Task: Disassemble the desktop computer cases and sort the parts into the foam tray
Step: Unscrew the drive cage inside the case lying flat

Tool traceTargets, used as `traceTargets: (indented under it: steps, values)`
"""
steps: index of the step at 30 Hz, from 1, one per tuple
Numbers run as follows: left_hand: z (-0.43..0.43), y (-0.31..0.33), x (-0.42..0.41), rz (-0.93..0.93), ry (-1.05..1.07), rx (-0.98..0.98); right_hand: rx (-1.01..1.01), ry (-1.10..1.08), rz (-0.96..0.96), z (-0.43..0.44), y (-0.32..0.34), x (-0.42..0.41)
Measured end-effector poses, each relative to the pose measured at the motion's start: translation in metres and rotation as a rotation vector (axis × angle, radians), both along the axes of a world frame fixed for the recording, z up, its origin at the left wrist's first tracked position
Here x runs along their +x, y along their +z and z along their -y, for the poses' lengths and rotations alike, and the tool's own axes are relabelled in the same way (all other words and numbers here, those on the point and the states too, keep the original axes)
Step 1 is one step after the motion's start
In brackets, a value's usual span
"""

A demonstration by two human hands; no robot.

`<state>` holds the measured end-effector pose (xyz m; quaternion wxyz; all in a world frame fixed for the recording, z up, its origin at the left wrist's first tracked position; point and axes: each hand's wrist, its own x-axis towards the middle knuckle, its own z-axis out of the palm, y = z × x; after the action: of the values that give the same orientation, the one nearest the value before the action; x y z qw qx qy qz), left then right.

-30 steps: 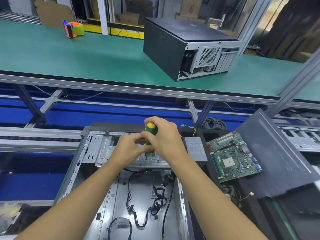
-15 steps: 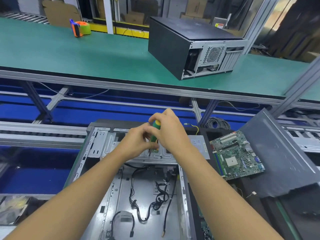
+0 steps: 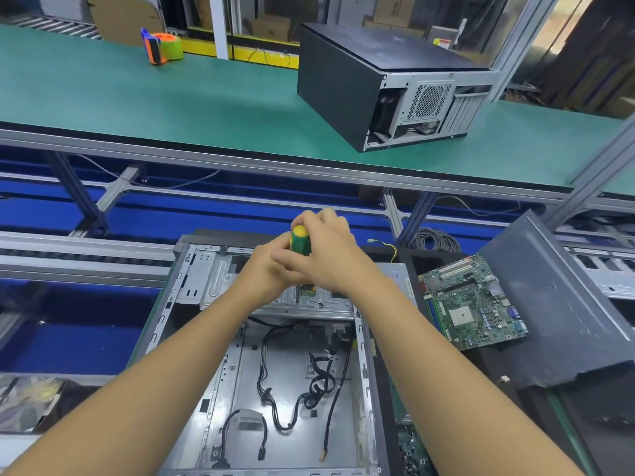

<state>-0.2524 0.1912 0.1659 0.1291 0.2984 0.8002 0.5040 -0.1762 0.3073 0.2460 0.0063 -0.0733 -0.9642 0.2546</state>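
Observation:
An open computer case [image 3: 192, 297] lies flat in front of me, with loose black cables [image 3: 319, 383] on its floor. Both hands meet over the drive cage [image 3: 209, 280] at the case's far end. My right hand [image 3: 330, 255] grips the green handle of a yellow-capped screwdriver [image 3: 300, 239], held upright with its shaft down on the cage. My left hand [image 3: 266, 273] is closed around the lower part of the handle. To the right, a green motherboard [image 3: 470, 304] rests on the dark foam tray [image 3: 422, 262]. A second, closed case [image 3: 371, 80] stands on the far green belt.
A grey side panel [image 3: 563, 304] leans over the tray at the right. An orange and green tape dispenser [image 3: 163, 46] sits on the green conveyor belt [image 3: 137, 94]. Aluminium rails [image 3: 86, 249] cross between belt and case. A coil of cable [image 3: 434, 239] lies behind the tray.
The view has drifted, so the scene sits further right in the frame. Both hands stay on the screwdriver over the drive cage, with the yellow cap showing more above the fingers.

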Motion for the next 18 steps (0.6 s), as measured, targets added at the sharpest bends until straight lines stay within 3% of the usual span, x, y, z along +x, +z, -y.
traceTargets:
  steps: [4, 9, 14, 18]
  values:
    - [-0.009, -0.001, 0.004, -0.108, -0.067, -0.021, 0.111, -0.119, -0.083, 0.006, -0.002, -0.003]
    - [0.007, -0.004, -0.006, 0.114, -0.187, 0.07, -0.024, -0.026, -0.029, -0.003, 0.007, -0.001]
    - [0.01, -0.003, -0.004, 0.064, -0.131, 0.056, -0.204, 0.132, 0.108, -0.005, 0.015, 0.0]
    - [0.0, -0.003, -0.002, 0.045, -0.065, 0.026, 0.025, -0.032, 0.085, -0.001, 0.012, -0.004]
